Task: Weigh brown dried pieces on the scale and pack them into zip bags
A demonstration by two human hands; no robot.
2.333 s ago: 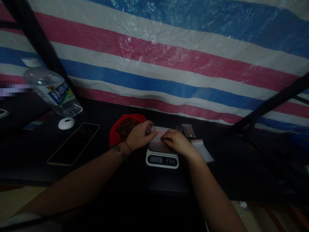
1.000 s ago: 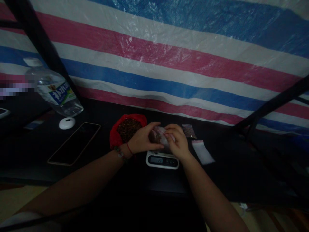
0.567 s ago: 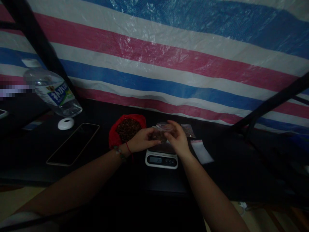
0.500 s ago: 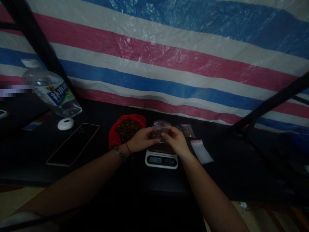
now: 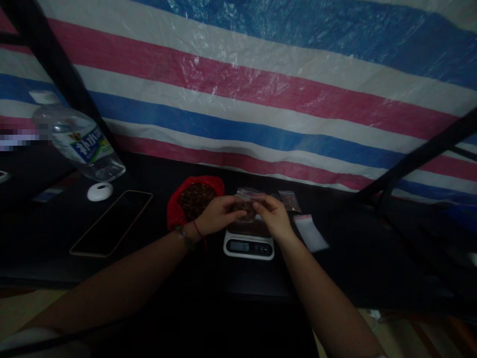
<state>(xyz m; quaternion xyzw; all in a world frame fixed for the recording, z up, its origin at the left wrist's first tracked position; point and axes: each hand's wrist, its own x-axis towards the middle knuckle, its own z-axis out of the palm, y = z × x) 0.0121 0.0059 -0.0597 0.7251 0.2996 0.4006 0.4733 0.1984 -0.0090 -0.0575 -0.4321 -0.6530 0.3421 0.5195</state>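
Note:
Between my two hands, above the scale, is a small clear zip bag (image 5: 246,205) with brown bits in it. My left hand (image 5: 219,215) pinches its left side, thumb in front. On its right side my right hand (image 5: 274,214) grips it the same way. Below them sits a white kitchen scale (image 5: 249,248) with a lit display, its dark top partly covered by my hands. A red bag (image 5: 175,206) full of small brown pieces stands open just left of my left hand. To the right lie a filled zip bag (image 5: 289,201) and a flat, pale zip bag (image 5: 311,233).
A phone (image 5: 112,223) lies on the black table (image 5: 186,278) at the left. Behind it are a white round case (image 5: 100,191) and a large plastic bottle (image 5: 80,139). Striped plastic sheeting (image 5: 238,99) rises at the back, with dark frame bars (image 5: 63,64) at both sides.
The zip bag tips slightly and its contents shift between my fingers. Both hands stay nearly in place above the scale. The view drifts slightly.

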